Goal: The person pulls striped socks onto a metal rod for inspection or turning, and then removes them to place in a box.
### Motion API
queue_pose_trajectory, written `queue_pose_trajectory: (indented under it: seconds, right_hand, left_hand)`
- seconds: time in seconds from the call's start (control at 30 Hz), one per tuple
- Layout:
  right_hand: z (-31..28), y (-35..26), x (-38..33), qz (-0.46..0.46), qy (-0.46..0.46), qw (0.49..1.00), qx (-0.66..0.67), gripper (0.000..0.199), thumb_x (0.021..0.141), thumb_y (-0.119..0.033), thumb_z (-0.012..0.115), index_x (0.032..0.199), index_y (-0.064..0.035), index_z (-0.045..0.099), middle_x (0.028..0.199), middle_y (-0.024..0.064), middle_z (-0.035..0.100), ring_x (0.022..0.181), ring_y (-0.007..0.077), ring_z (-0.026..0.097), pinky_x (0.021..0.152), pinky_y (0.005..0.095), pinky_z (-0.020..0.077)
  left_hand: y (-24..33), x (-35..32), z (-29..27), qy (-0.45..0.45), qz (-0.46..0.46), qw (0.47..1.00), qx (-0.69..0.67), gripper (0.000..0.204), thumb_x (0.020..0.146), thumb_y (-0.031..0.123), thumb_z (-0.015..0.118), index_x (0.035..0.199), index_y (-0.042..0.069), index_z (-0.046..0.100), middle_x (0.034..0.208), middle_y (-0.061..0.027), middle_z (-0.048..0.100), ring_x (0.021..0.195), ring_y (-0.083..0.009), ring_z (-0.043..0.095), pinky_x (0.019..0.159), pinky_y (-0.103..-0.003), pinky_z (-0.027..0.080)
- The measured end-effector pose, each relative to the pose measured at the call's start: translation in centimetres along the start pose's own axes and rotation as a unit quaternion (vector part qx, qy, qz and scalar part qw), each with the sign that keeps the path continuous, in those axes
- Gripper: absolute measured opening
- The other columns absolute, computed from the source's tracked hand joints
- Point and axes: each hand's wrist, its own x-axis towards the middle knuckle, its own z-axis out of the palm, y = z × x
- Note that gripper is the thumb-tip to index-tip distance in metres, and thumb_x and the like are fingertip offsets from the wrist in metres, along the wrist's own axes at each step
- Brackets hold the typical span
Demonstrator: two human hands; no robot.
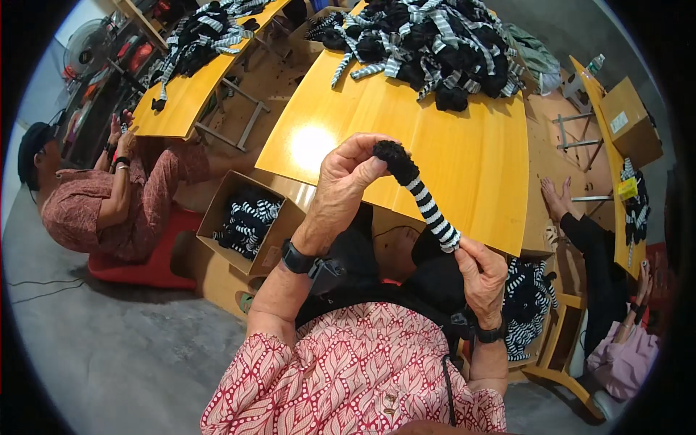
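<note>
A black-and-white striped sock [425, 201] with a black toe is stretched taut between my two hands above the near edge of a yellow wooden table [464, 159]. My left hand [346, 177] pinches the black end at the top. My right hand [480, 272] grips the striped end lower down. A large heap of similar striped and black socks [428, 43] lies at the far side of the table.
A cardboard box [250, 217] with striped socks stands on the floor to my left. One seated person [109, 196] is at the left by a second yellow table [190, 87] with socks; another person [609, 290] sits at the right. More socks [525, 297] sit by my right knee.
</note>
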Motion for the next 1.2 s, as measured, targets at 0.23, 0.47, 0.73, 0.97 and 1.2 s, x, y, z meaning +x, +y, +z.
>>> queue_pose_trajectory:
  seconds: [0.23,0.47,0.73,0.97,1.2]
  right_hand:
    - [1.3,0.0,-0.7,0.103,0.028,0.992,0.070,0.019,0.089,-0.004,0.065,0.107,0.0041,0.066,0.084,0.0041,0.067,0.073,0.0082,0.058,0.067,0.0213,0.0467]
    - [2.8,0.5,-1.5,0.126,0.040,0.968,0.213,0.019,0.093,-0.007,0.062,0.109,0.0016,0.067,0.076,-0.0015,0.057,0.062,0.0042,0.047,0.052,0.0174,0.0355]
    - [4.2,0.2,-1.3,0.153,0.054,0.915,0.369,0.023,0.095,-0.009,0.060,0.114,0.0021,0.064,0.067,-0.0037,0.049,0.053,0.0030,0.037,0.046,0.0190,0.0289]
    - [4.4,0.1,-0.5,0.117,0.067,0.941,0.311,0.021,0.093,-0.009,0.062,0.112,0.0023,0.065,0.070,-0.0024,0.053,0.054,0.0041,0.039,0.047,0.0195,0.0300]
    - [3.0,0.8,0.0,-0.051,0.077,0.995,0.043,0.019,0.086,0.003,0.065,0.105,0.0050,0.065,0.084,0.0104,0.067,0.073,0.0147,0.062,0.066,0.0257,0.0487]
  left_hand:
    - [0.1,0.3,0.4,0.034,0.094,0.983,0.153,0.032,0.090,0.009,0.065,0.119,-0.001,0.057,0.105,-0.0111,0.067,0.099,-0.0172,0.065,0.089,-0.030,0.052]
    - [-0.2,1.1,1.3,0.058,0.125,0.981,0.139,0.046,0.088,-0.008,0.058,0.131,0.003,0.045,0.099,-0.0058,0.066,0.093,-0.0110,0.063,0.085,-0.025,0.051]
    - [-0.4,0.9,1.8,0.073,0.180,0.947,0.255,0.050,0.087,-0.006,0.061,0.131,0.005,0.041,0.099,-0.0069,0.066,0.094,-0.0119,0.063,0.085,-0.024,0.050]
    - [-0.5,1.2,1.9,0.070,0.107,0.988,0.083,0.046,0.087,-0.004,0.063,0.129,0.003,0.044,0.102,-0.0058,0.066,0.095,-0.0116,0.062,0.086,-0.024,0.049]
    - [1.0,0.4,2.3,0.022,0.075,0.996,0.034,0.036,0.088,0.005,0.066,0.121,0.000,0.053,0.115,-0.0072,0.064,0.102,-0.0156,0.063,0.093,-0.030,0.050]
